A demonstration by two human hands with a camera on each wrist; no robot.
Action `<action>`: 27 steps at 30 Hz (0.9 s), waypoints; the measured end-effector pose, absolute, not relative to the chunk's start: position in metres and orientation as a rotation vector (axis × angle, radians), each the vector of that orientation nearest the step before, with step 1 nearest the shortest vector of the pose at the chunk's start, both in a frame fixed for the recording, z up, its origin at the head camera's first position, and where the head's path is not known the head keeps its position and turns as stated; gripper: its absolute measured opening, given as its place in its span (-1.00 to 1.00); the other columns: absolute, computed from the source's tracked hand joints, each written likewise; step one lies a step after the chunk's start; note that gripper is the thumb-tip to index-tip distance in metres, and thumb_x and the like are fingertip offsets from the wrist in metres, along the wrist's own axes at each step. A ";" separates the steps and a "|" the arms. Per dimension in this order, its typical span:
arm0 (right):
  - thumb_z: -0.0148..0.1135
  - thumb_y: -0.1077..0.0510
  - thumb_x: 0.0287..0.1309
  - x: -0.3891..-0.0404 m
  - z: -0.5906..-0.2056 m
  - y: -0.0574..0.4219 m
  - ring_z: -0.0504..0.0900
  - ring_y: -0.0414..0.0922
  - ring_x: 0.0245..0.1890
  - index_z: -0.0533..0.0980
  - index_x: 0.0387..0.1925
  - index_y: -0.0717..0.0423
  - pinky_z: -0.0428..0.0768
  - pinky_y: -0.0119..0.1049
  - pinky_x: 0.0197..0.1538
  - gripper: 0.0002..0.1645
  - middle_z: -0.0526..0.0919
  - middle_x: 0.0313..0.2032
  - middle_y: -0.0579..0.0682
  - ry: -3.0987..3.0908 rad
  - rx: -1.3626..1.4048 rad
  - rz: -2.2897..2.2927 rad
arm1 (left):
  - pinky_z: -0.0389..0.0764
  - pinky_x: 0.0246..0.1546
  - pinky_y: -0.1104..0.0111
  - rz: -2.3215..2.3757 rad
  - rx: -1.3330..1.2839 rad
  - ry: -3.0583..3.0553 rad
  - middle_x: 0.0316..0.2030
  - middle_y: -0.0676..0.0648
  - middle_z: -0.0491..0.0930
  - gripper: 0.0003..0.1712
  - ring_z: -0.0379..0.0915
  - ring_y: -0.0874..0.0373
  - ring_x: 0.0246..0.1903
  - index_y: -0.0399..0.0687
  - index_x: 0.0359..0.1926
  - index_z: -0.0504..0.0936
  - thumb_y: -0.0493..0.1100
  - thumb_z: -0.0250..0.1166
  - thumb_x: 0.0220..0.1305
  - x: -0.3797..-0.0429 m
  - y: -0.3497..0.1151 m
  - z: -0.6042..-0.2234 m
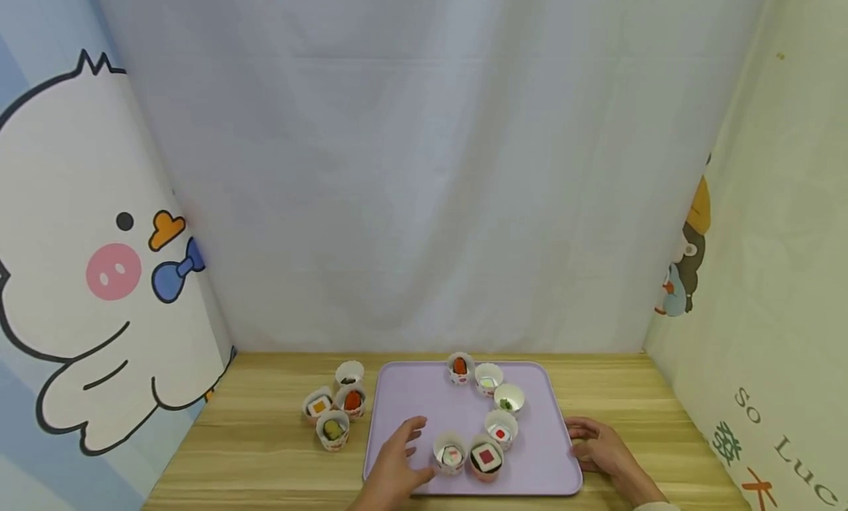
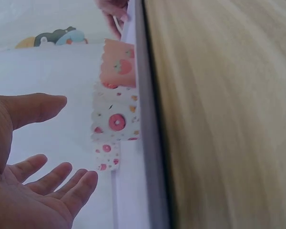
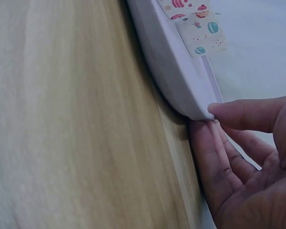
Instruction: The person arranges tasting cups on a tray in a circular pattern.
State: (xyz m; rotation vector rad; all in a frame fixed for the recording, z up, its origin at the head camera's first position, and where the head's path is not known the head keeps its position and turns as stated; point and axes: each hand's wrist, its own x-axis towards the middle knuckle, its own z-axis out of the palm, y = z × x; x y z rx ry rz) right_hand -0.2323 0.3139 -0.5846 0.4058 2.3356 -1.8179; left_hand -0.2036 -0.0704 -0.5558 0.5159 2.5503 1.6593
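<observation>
A lilac tray (image 1: 411, 397) lies on the table and carries several paper cups with small sushi-like pieces in them. My right hand (image 1: 604, 452) pinches the tray's right edge; in the right wrist view the thumb (image 3: 248, 113) rests on the rim and the fingers are at its underside. Over the tray's front left part, my left hand (image 1: 392, 468) has its fingers spread and holds nothing. Closest to it is a white cup (image 1: 450, 456) with a pale piece inside. Beside that cup stands a pink cup (image 1: 486, 459) holding a white square piece with a dark red centre.
Left of the tray, several more filled cups stand grouped on the wooden table (image 1: 258, 437), among them one with an orange-red piece (image 1: 353, 400) and one with a green piece (image 1: 333, 430). A white cloth (image 1: 424, 202) hangs behind, with printed cloths at both sides.
</observation>
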 end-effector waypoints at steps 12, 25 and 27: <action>0.24 0.52 -0.15 -0.235 -0.586 0.317 0.60 -0.11 -0.30 0.41 0.22 0.38 0.69 -0.15 -0.27 -0.25 0.60 -0.15 0.07 2.325 0.408 -1.815 | 0.55 0.13 0.04 1.668 0.461 2.665 0.27 -0.35 0.39 -0.20 0.34 -0.32 0.25 -0.20 0.30 0.34 -0.30 0.47 0.02 -0.208 -0.104 -0.538; 0.22 0.50 -0.14 -0.235 -0.588 0.317 0.60 -0.12 -0.31 0.38 0.24 0.39 0.67 -0.17 -0.31 -0.24 0.62 -0.18 0.02 2.332 0.367 -1.805 | 0.49 0.21 -0.01 1.767 0.267 2.776 0.22 -0.28 0.47 -0.21 0.38 -0.26 0.24 -0.23 0.27 0.38 -0.33 0.49 -0.01 -0.209 -0.145 -0.532; 0.23 0.49 -0.13 -0.235 -0.588 0.317 0.60 -0.12 -0.32 0.38 0.24 0.39 0.67 -0.18 -0.31 -0.24 0.62 -0.19 0.01 2.328 0.358 -1.805 | 0.49 0.19 -0.03 1.753 0.221 2.795 0.22 -0.27 0.48 -0.21 0.40 -0.26 0.21 -0.23 0.28 0.39 -0.32 0.49 0.00 -0.209 -0.151 -0.532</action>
